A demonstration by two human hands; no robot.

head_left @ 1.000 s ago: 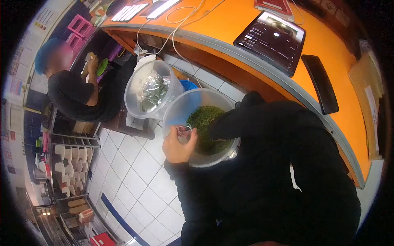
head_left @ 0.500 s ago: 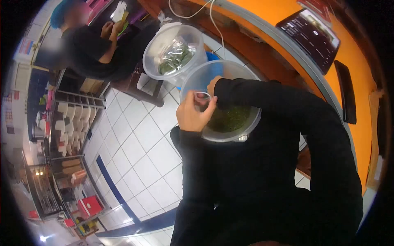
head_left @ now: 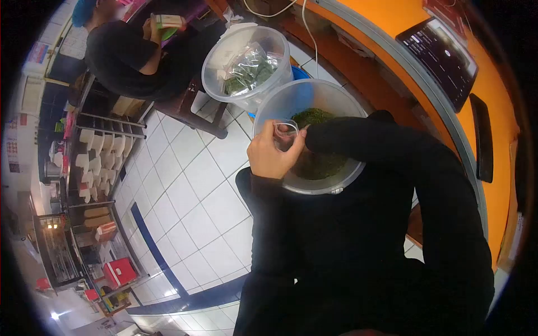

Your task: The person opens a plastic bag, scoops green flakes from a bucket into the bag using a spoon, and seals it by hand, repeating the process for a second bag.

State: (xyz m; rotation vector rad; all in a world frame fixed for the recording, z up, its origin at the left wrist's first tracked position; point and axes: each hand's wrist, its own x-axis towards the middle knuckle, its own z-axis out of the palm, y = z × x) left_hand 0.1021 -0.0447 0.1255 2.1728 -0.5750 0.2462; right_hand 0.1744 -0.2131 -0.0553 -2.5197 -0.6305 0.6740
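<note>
My left hand (head_left: pixel 273 152) is closed on the rim of a small clear plastic bag (head_left: pixel 286 124), with the mouth held round and open. It is over the near left side of a large translucent bucket (head_left: pixel 343 92). Chopped green herbs (head_left: pixel 312 116) lie inside the bucket, at its far side and near its bottom. My right arm, in a black sleeve (head_left: pixel 353 136), reaches across the bucket from the right. The cuff ends just beside my left fingertips. My right hand is mostly hidden there, so its fingers do not show clearly.
A second translucent bucket (head_left: pixel 212 67) holding clear bags of green leaves (head_left: pixel 249 75) stands beyond. A person in black (head_left: pixel 120 59) works at the upper left, holding a packet. An orange counter (head_left: pixel 386 22) with a laptop (head_left: pixel 440 61) curves along the right. Shelves (head_left: pixel 106 162) line the left.
My right hand has gone from the bucket's far side down beside my left hand. Herbs formerly behind my sleeve now show. The view has shifted slightly.
</note>
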